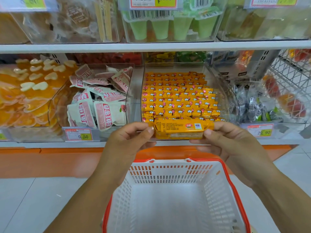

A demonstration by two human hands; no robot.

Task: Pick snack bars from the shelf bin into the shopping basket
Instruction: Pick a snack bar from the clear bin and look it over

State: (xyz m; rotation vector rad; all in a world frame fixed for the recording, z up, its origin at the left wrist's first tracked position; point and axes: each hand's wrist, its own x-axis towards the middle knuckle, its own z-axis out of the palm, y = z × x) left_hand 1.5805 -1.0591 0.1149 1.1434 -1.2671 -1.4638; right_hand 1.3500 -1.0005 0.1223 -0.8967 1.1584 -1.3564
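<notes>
A yellow-orange snack bar [180,130] is held level in front of the shelf edge, its printed back facing me. My left hand [133,138] pinches its left end and my right hand [223,140] pinches its right end. Behind it, a clear shelf bin [222,84] holds several rows of the same yellow bars [176,96]. Below my hands stands a white shopping basket with a red rim [235,187]; nothing shows inside it.
A clear bin of pink-and-white packets [99,100] sits to the left, beside orange jelly packs [25,91]. Silver-wrapped sweets [255,105] and a wire rack [289,76] are on the right. An upper shelf [151,47] carries more bins. Price tags [79,134] line the shelf front.
</notes>
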